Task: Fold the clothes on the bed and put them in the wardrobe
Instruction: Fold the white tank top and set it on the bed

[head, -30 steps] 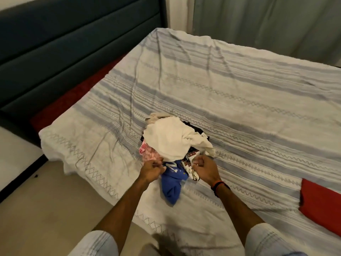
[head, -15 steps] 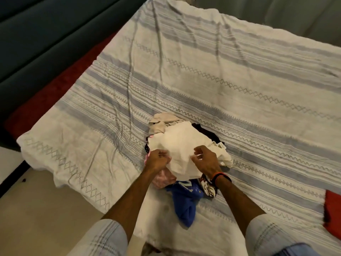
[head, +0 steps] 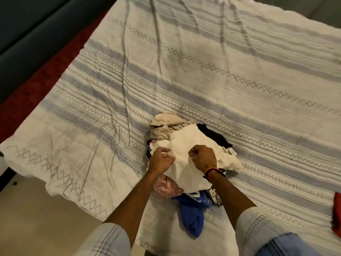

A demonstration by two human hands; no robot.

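Observation:
A small heap of clothes lies on the striped bedspread [head: 221, 74] near the bed's front edge. On top is a cream white garment [head: 186, 143]. My left hand [head: 161, 159] pinches its left side and my right hand [head: 203, 158] pinches it near the middle, both with curled fingers. Under it lie a beige garment [head: 164, 124] at the back, a black one [head: 212, 134] to the right, a pink one [head: 166, 187] and a blue one [head: 191, 213] hanging toward the front edge. A printed piece [head: 215, 195] peeks out beside the blue one.
A dark padded headboard [head: 33, 34] runs along the left, with a red sheet [head: 36, 84] showing beside the bedspread. Another red patch [head: 335, 211] sits at the right edge. Beige floor [head: 42, 222] lies at the lower left.
Both hands have moved from the heap's front edge up onto the cream white garment and taken hold of it. The view has tilted down and come closer to the bed.

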